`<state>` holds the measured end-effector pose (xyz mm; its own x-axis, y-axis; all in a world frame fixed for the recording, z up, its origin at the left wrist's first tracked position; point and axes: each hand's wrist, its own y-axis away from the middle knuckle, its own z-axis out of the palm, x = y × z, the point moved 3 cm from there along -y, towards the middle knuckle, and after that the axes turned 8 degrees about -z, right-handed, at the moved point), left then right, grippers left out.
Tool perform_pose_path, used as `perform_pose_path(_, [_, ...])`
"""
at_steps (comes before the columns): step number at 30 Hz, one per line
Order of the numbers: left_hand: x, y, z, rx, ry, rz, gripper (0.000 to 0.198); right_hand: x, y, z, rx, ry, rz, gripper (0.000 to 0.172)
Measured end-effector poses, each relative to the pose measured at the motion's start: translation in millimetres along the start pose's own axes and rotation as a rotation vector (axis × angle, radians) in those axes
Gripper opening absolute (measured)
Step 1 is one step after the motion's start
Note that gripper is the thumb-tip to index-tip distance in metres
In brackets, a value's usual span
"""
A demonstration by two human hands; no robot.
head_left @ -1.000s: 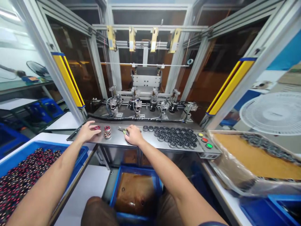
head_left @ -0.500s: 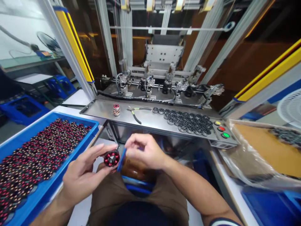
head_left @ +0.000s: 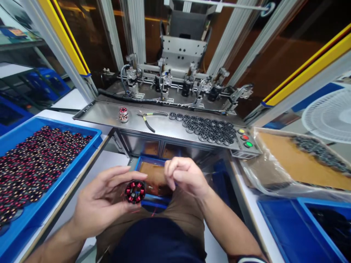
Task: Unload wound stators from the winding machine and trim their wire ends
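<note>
My left hand (head_left: 100, 201) grips a round motor stator (head_left: 135, 191) with red windings by its rim, between the thumb and the fingers. Thin red wire ends stick out below the stator. To the right of it, apart from the stator, is my right hand (head_left: 189, 177) with its fingers curled in and thumb pressed against them. Whatever those fingers may pinch is too small to tell. Beneath both hands, a blue bin (head_left: 139, 160) with a brown inside stands low between the knees.
At left is a blue tray (head_left: 94, 140) full of wound stators. The metal ledge (head_left: 106, 116) bears two stacked stators (head_left: 123, 115), cutting pliers (head_left: 148, 122), many black cores (head_left: 211, 128) and push buttons (head_left: 245, 137). A plastic-lined box (head_left: 276, 149) stands at right, the machine fixtures (head_left: 188, 86) behind.
My right hand has moved right, away from the stator, fingers still curled. The stator stays in my left hand, slightly turned and lower. The camera view has tipped downward.
</note>
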<state>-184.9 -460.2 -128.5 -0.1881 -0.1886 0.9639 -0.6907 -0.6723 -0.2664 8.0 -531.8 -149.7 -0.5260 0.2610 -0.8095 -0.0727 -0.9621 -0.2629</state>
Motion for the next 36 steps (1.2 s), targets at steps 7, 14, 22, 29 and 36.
perform_pose_path(7, [-4,-7,3.6,0.062,-0.069,0.023,0.070,45,19,28,0.046,-0.018,0.295,0.035])
perform_pose_path(14, [-6,-9,-2.2,0.058,-0.052,-0.019,0.066,19,39,25,-0.083,0.090,0.338,0.022])
perform_pose_path(22, [-11,2,4.8,-0.228,-0.028,-0.124,0.056,4,29,16,0.076,0.204,0.275,0.038])
perform_pose_path(29, [-20,6,17.0,-0.187,0.106,-0.187,0.074,10,19,31,0.132,0.192,0.308,0.037])
perform_pose_path(36, [-23,2,14.1,-0.078,0.272,-0.175,0.067,19,39,29,0.043,0.232,0.261,0.034])
